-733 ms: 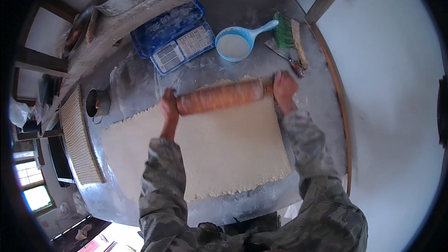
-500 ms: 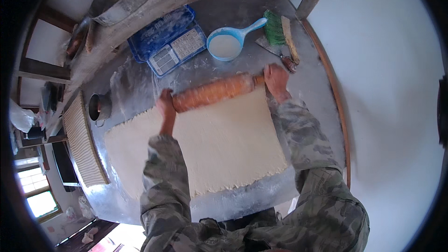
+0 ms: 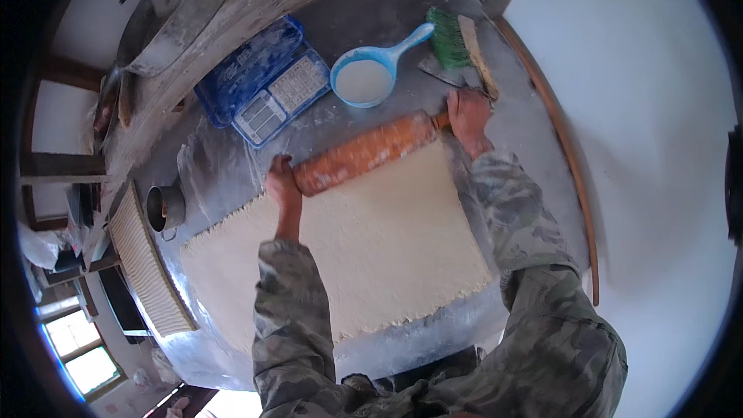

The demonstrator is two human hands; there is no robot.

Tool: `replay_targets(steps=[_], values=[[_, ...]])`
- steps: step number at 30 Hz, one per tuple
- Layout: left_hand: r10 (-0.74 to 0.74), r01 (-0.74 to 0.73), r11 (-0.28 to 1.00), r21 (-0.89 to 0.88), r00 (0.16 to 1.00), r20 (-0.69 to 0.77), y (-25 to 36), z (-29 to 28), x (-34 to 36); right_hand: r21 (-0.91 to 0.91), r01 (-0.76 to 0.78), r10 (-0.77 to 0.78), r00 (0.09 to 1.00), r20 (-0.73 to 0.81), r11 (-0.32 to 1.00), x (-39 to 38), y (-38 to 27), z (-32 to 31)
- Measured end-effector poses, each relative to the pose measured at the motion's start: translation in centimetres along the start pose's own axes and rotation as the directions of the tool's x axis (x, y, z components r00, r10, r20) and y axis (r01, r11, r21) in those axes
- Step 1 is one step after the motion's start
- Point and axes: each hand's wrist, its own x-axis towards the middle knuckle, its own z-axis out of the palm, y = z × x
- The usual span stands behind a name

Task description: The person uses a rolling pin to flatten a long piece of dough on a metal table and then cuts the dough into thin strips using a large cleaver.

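A broad, grey, flour-dusted surface (image 3: 534,162) carries a pale cream, thin, roughly rectangular sheet of dough (image 3: 379,240) with ragged edges. Smaller than the sheet, an orange-brown, cylindrical wooden rolling pin (image 3: 368,153) lies aslant along its far edge, right end farther from the person. Good rolling here would seem to call for equal weight at both ends and a lighter touch near the rim, lest it thin or tear; a little flour, like the white patches on the wood, should limit sticking. The person's left hand (image 3: 283,179) is curled closed around the pin's left end, its handle hidden, while the right hand (image 3: 469,118) wraps the right handle, partly visible beside the fingers. Smallest is the print: a pale panel (image 3: 301,83) on a blue plastic, open-lidded scale (image 3: 290,108) bears rows of marks, too fine to make out, and the floury lid shows only faint traces.
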Motion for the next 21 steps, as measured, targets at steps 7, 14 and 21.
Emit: replay_targets(steps=[7,14,21], values=[[0.056,-0.055,0.997,-0.06,0.998,0.015,1.5,-0.9,-2.0,0.011,-0.045,0.046,0.997,-0.066,0.999,-1.7,0.3,-1.8],[-0.034,0.083,0.96,-0.267,0.982,0.186,0.7,-2.8,-9.5,0.077,-0.047,0.035,0.988,0.149,0.996,-8.7,1.8,-5.9],[-0.128,0.206,0.916,-0.345,0.963,0.238,1.6,-3.6,-15.9,0.111,0.057,-0.05,0.996,-0.07,0.992,-12.7,4.2,-9.6]])
